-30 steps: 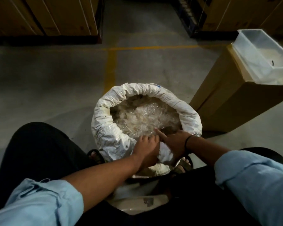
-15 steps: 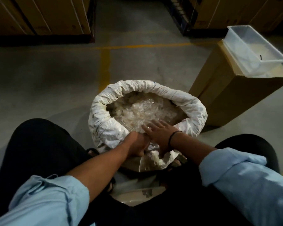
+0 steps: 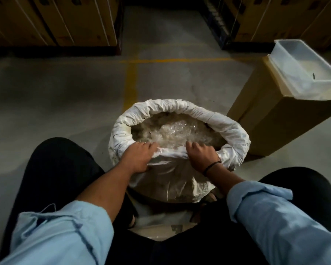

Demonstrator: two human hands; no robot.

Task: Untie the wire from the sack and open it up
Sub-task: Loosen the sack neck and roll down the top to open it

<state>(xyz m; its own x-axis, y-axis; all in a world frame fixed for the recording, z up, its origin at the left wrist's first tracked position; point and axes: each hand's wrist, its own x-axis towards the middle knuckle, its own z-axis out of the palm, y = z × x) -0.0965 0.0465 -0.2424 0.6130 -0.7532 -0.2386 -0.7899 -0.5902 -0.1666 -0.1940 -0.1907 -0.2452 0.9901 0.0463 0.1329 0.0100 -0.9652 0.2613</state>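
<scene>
We grip the near rim of the sack (image 3: 235, 134) with left hand (image 3: 137, 159) and right hand (image 3: 203, 157), fingers curled over it; floor (image 3: 55, 104) open left, cardboard box (image 3: 271, 131) near right.

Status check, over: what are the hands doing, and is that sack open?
Grip: left hand and right hand hold the sack by its near rim, fingers curled over it. Mouth open, clear plastic showing inside; no wire visible. Nothing in the way.

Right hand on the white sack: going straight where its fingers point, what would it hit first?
Likely the crumpled clear plastic filling inside the white sack that the right hand grips, though depth is unclear.
</scene>
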